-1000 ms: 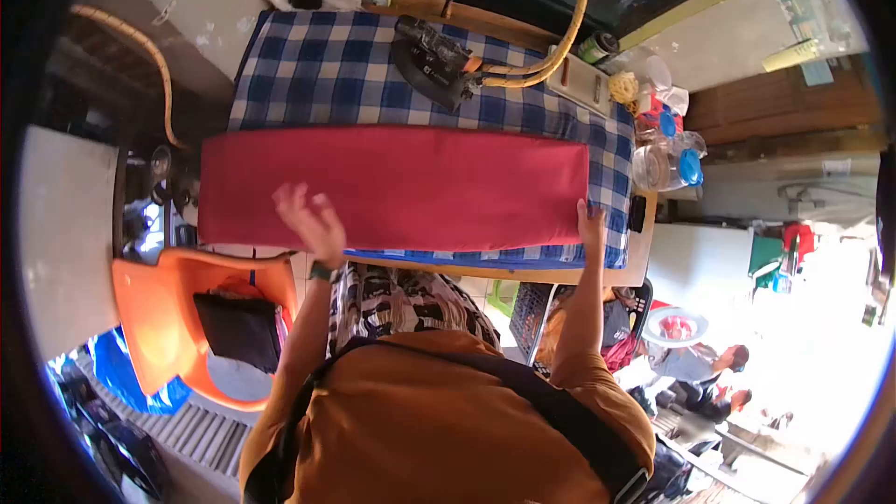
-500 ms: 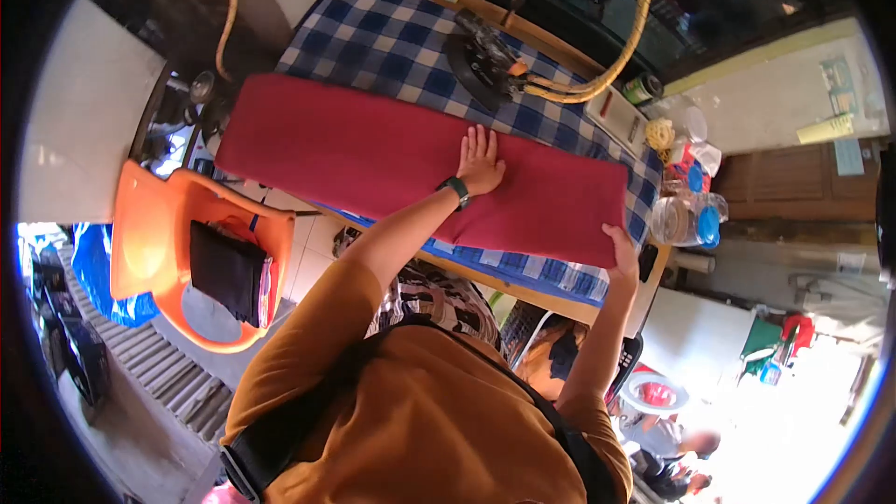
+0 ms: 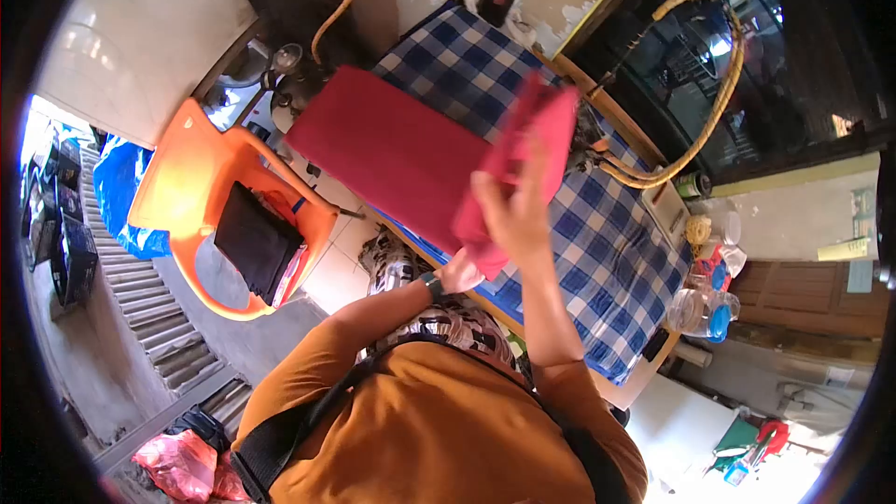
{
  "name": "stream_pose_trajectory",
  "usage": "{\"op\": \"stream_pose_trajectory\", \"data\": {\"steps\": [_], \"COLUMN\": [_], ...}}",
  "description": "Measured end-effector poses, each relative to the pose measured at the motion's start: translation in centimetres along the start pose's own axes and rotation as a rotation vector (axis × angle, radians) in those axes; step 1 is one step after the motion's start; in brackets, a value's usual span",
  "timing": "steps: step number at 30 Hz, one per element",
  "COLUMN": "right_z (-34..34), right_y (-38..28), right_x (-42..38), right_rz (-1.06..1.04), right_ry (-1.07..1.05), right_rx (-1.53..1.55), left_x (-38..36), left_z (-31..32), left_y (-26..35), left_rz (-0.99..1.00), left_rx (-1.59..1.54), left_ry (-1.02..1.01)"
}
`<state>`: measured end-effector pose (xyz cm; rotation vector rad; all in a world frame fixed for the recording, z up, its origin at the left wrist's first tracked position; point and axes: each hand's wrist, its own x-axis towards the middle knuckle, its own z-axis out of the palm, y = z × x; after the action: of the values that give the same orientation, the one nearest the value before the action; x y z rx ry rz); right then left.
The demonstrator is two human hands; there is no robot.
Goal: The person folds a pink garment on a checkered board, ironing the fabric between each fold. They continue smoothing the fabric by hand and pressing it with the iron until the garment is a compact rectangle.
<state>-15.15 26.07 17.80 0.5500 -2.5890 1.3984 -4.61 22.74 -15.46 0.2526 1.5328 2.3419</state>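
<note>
A long folded strip of dark red cloth (image 3: 392, 145) lies on a blue-and-white checked cover (image 3: 597, 252). Its right part stands up as a flap, tilted over toward the left and blurred by motion. My right hand (image 3: 520, 215) is against this raised flap, thumb and fingers apart. At the near edge, by the fold, my left hand (image 3: 459, 273), with a dark watch on the wrist, has its fingers closed on the cloth, partly hidden by it. Behind the flap stands a dark iron (image 3: 588, 135), mostly covered from view, with a yellowish wrapped hose.
An orange chair (image 3: 201, 177) with dark folded cloth (image 3: 257, 238) on it stands left of the table. Beyond the table's right end are clear plastic jars (image 3: 689, 313) and a green can (image 3: 693, 187). A window lies along the back.
The right end of the red cloth has been lifted and swung left, baring the checked cover there. My left hand has moved from the cloth's middle to its near edge. The view has turned.
</note>
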Motion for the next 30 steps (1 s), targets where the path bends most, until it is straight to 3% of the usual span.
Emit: {"op": "stream_pose_trajectory", "data": {"steps": [1, 3, 4, 7, 9, 11, 12, 14, 17, 18, 19, 21, 22, 23, 24, 25, 27, 29, 30], "right_z": [1.5, 3.6, 3.8, 3.5, 2.6, 2.7, 3.3, 4.4, 5.0, 5.4, 5.1, 4.2, 1.8, 0.3, -1.8, -4.2, -9.1, -11.4, -12.4], "right_y": [-0.3, -0.5, 0.5, 9.1, 18.3, 22.1, 23.4, 23.7, 21.3, 21.9, 22.1, 22.2, 19.1, 17.6, 17.2, 19.1, 19.0, 21.1, 23.8], "right_x": [0.0, -0.3, -0.1, -0.6, -2.9, -5.5, -5.9, -6.4, -6.1, -6.1, -6.0, -5.9, -5.3, -5.4, -5.9, -7.2, -9.1, -11.9, -14.1], "right_rz": [-0.005, 0.309, 0.269, 0.305, 0.174, 0.603, 0.608, 1.014, 0.980, 0.958, 0.961, 0.694, 0.709, 0.670, 0.654, 0.620, 0.647, 0.747, 0.724], "right_ry": [-0.010, -0.367, -0.285, 0.011, 0.141, 0.140, 0.143, 0.056, 0.129, 0.175, 0.173, 0.348, 0.327, 0.428, 0.467, 0.436, 0.413, 0.518, 0.434], "right_rx": [0.003, 0.663, 0.542, 0.042, -0.599, -0.507, -0.508, -0.159, -0.267, -0.164, -0.157, -0.147, -0.052, -0.205, -0.217, -0.184, -0.267, -0.303, -0.438], "left_x": [-0.2, -1.3, -2.1, -3.1, -3.3, -3.7, -3.7, -3.5, -3.0, -2.9, -2.7, -2.7, -2.5, -2.2, -1.6, -1.2, -0.4, 1.4, 2.6], "left_z": [-0.3, 0.3, 0.2, -0.5, -0.6, -1.4, -1.5, -1.6, -1.2, -0.9, -0.2, 1.5, 2.4, 3.0, 3.4, 3.4, 2.9, 2.2, 1.5], "left_y": [1.2, 6.7, 8.5, 9.5, 10.3, 10.0, 9.9, 9.9, 10.2, 10.7, 12.4, 16.2, 18.3, 20.1, 21.2, 21.9, 22.8, 23.5, 21.8], "left_rz": [0.003, -0.348, -0.439, -0.493, -0.545, -0.718, -0.724, -0.806, -0.712, -0.719, -0.720, -0.721, -0.764, -0.805, -0.631, -0.641, -0.444, -0.160, 0.085], "left_rx": [-0.002, -1.084, -1.172, -1.106, -1.135, -1.203, -1.202, -1.156, -1.134, -1.126, -1.076, -1.024, -0.893, -0.756, -0.234, -0.235, 0.001, 0.465, 0.870], "left_ry": [0.010, -0.027, 0.027, 0.019, 0.045, 0.034, 0.031, 0.044, -0.068, -0.066, -0.062, -0.040, -0.197, -0.359, -0.710, -0.724, -0.798, -0.281, 0.038]}}
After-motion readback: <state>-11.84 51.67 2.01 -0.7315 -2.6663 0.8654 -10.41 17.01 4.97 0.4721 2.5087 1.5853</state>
